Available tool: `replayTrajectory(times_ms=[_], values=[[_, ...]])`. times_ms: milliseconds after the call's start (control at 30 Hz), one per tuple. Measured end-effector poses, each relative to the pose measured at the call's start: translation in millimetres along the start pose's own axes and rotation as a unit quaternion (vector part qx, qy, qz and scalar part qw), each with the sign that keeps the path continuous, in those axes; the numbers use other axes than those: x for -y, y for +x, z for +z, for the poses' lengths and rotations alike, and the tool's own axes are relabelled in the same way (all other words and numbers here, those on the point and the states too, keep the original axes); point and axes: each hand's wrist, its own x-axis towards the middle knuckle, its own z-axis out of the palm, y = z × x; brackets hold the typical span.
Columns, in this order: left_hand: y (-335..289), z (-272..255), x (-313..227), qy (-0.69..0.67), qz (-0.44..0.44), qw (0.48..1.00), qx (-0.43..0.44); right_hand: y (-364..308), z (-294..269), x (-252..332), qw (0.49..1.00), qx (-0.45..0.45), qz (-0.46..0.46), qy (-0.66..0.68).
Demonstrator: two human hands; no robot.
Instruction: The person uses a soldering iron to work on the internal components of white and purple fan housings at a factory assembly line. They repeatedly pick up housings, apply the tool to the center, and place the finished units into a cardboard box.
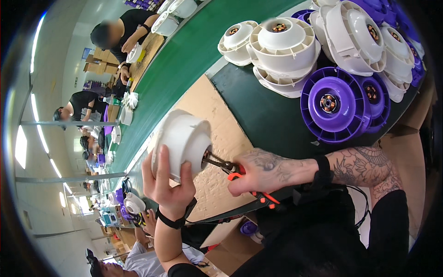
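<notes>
My left hand point(168, 187) grips a white round plastic fan housing point(180, 138), fingers spread along its side and the thumb near its narrower end. The housing is tilted, with that end turned to the right. In my right hand point(265, 171) is a pair of long-nose pliers point(224, 165) with orange and black handles. The pliers' tips reach into the housing's opening, where a little copper-coloured winding shows; what exactly they touch is hidden. Beneath both hands lies a worn sheet of cardboard point(221, 117).
White fan housings point(281, 41) with copper motor windings are stacked at the far right beside purple ones point(334, 104). A green conveyor belt point(175, 78) runs along the far side. Several people work beyond it; a nearby person's hand point(149, 223) is at lower left. Cardboard boxes point(235, 249) stand below the table.
</notes>
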Motion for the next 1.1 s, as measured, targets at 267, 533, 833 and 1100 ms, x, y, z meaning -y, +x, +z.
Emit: replayTrajectory(times_ms=[267, 533, 833, 1100], values=[[-43, -61, 111, -0.108, -0.371, 0.905, -0.18, 13, 17, -19, 0.993, 0.105, -0.034, 0.044], [-47, -1, 76, -0.499, -0.511, 0.7, 0.025, 19, 20, -23, 0.947, 0.306, -0.091, -0.04], [36, 104, 35, -0.551, -0.415, 0.648, 0.321, 19, 23, -22, 0.929, 0.366, -0.058, -0.022], [73, 163, 19, -0.548, -0.292, 0.669, 0.408, 16, 26, -19, 0.934, 0.342, -0.097, -0.04]])
